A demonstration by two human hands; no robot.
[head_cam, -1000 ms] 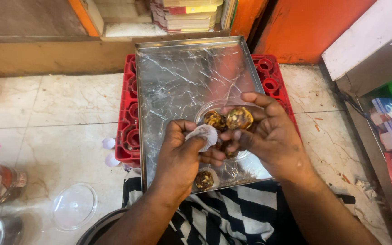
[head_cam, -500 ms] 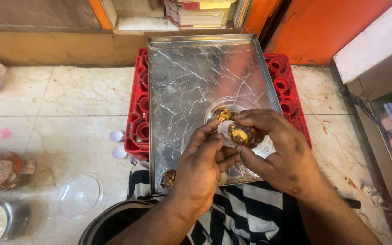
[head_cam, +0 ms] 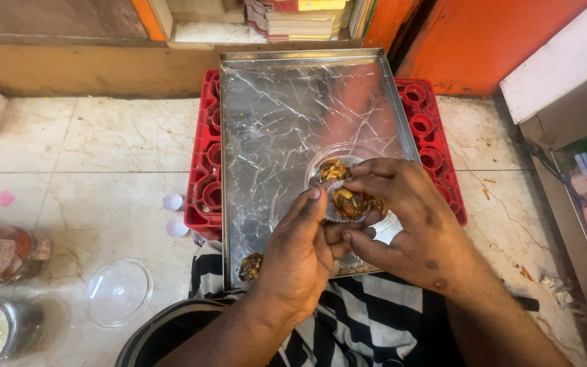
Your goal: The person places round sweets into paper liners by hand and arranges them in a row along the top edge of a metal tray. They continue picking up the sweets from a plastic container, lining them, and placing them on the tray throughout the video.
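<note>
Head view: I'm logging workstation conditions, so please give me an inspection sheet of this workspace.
Surface: marble-patterned floor; steel tray lined with crinkled film, resting on a red crate.
Job's things: brown sweet in a paper cup, held over a clear plastic tub that holds another sweet; one more sweet at the tray's near edge.
Clutter: clear lid, jars, two small pale caps.
Fingers: left hand and right hand both pinch the cupped sweet.
Cables: nothing seen.
Surroundings: stacked books, orange wall, box, striped cloth.
</note>
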